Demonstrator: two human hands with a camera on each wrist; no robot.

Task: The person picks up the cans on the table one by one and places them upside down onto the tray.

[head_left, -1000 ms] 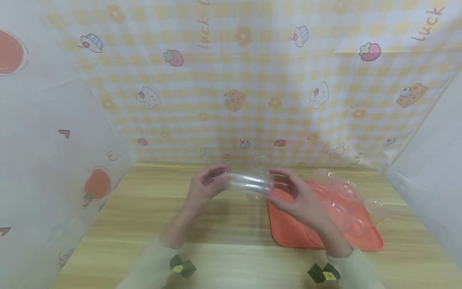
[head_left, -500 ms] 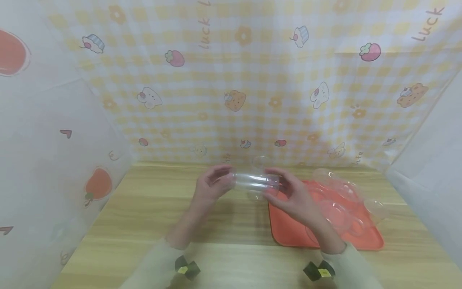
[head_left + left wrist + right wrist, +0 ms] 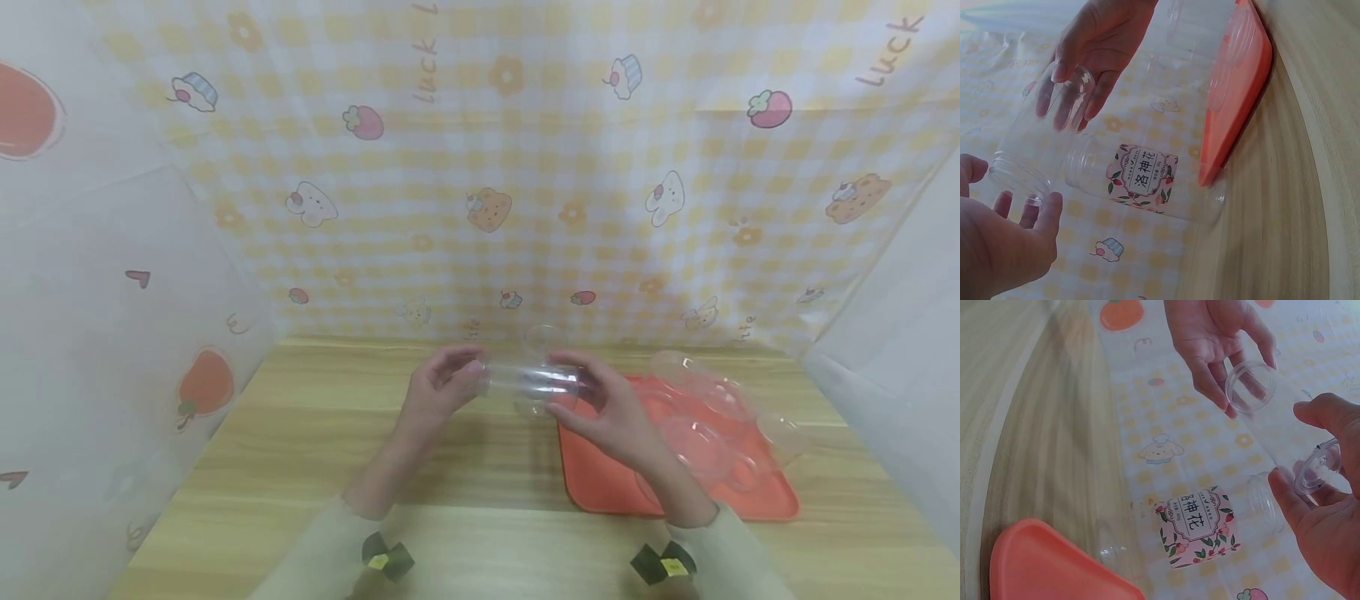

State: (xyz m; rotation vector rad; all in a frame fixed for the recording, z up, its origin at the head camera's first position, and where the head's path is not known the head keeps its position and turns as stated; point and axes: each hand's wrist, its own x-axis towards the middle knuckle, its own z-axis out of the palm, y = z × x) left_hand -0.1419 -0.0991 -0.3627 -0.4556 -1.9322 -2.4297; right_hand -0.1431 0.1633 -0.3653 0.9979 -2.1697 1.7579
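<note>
A clear plastic jar (image 3: 528,381) without a visible label lies sideways in the air between both hands. My left hand (image 3: 442,385) pinches its threaded mouth end (image 3: 1019,175) with thumb and fingertips. At the base end, my right hand (image 3: 617,417) grips the jar, thumb on one side and fingers on the other. Just behind, a second clear jar (image 3: 545,337) stands upright on the table, mostly hidden in the head view. Both wrist views show its pink floral label (image 3: 1143,177) with Chinese characters and its open threaded mouth (image 3: 1265,503).
To the right lies an orange-red tray (image 3: 600,483) with several clear plastic containers (image 3: 697,446) on and around it, their outlines hard to separate. The wooden table (image 3: 315,467) ends at a yellow checked backdrop (image 3: 420,167), with pale sheets at both sides.
The held jar and my left hand have moved slightly right. My right hand has moved a little left, and its fingers now overlap the jar's base end. The standing jar has stayed put.
</note>
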